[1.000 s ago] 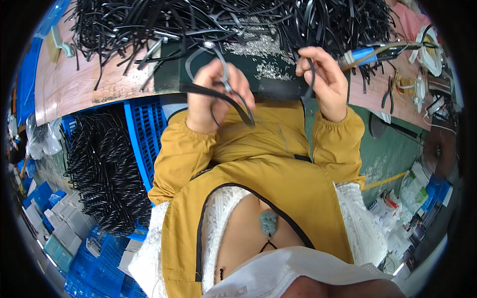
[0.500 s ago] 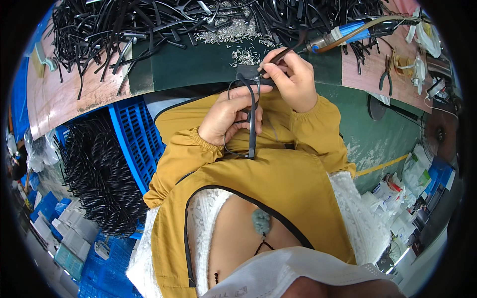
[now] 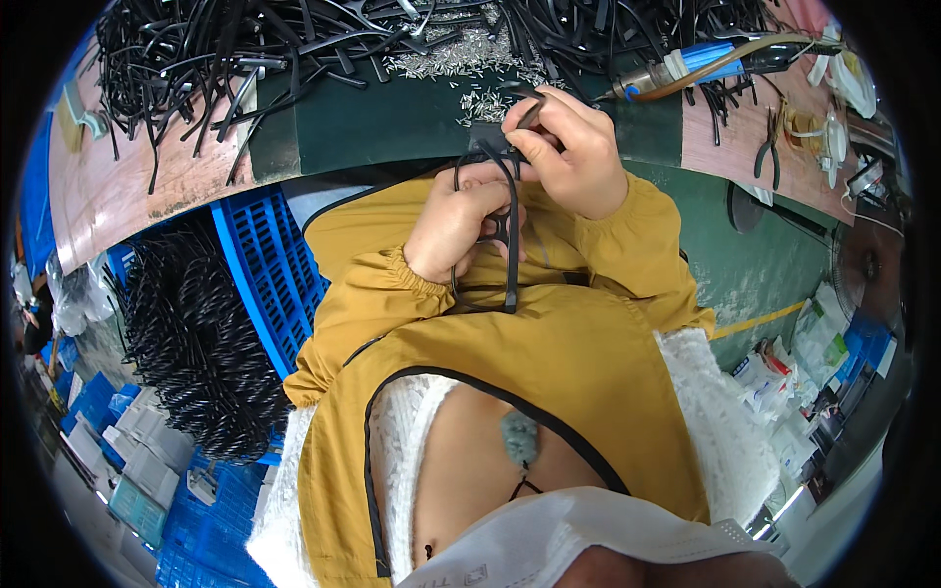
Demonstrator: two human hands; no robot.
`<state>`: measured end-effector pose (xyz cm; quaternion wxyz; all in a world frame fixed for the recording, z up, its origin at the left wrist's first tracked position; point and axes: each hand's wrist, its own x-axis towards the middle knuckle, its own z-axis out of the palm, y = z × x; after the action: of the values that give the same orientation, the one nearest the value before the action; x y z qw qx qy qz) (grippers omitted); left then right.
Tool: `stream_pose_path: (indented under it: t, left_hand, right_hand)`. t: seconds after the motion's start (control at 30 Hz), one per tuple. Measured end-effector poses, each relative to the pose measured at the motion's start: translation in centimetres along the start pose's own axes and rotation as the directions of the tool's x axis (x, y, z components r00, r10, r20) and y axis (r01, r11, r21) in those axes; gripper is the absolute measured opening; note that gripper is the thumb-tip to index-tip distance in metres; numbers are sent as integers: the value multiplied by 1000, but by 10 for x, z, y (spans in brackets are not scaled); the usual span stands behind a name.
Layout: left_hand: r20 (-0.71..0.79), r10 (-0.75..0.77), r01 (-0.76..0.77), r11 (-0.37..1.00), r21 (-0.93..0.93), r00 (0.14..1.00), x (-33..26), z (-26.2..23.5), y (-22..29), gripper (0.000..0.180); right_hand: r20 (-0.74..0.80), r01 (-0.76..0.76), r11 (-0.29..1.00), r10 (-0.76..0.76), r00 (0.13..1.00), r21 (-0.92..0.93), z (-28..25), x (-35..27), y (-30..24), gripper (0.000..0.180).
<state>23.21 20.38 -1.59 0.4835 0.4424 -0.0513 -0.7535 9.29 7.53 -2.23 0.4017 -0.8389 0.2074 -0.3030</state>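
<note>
The left hand (image 3: 453, 223) grips, curled; just beside it the right hand (image 3: 576, 155) pinches, fingers (image 3: 561, 116) bent

Eyeglass frame (image 3: 512, 245), centre: dark plastic, smooth, low sheen. Heaped temple pieces (image 3: 201, 59), upper left: black plastic, glossy highlights. Small pins (image 3: 456, 61), top centre: bright, shiny metal. Tabletop (image 3: 108, 201): wood-grain look, pinkish, slight sheen; dark green panel (image 3: 363, 127) at its middle smooth, fairly matt. Tool (image 3: 720, 67), upper right: glossy blue plastic body, metal nose. Basket (image 3: 227, 255), left: blue plastic. Smock (image 3: 578, 382): mustard woven cloth, matt, creased. Sweater (image 3: 716, 421), lower right: white knit, rough, fuzzy.
</note>
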Motion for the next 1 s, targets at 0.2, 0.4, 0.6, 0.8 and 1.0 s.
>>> stream_pose_path:
  t: [0.2,0.4,0.6,0.8,1.0]
  left_hand:
    - [110,-42,52,994,-92,993,-6,-5,9,37]
    - [82,227,-233,971,62,970,-8,3,26,47]
    - [63,271,-274,960,58,961,-1,7,34,54]
    - [125,180,-129,934,-334,976,-5,-24,18,37]
    - [244,47,29,954,-299,969,5,-18,-11,34]
  right_hand:
    - [-121,-265,945,291,949,192,5,-8,-13,10]
    - [-968,145,989,-9,250,28,-76,13,-16,19]
    - [-663,424,571,309,682,703,-96,60,57,22]
    - [-304,249,258,200,931,934,-69,78,53,30]
    - [-403,266,455,234,885,849,-47,87,56,24]
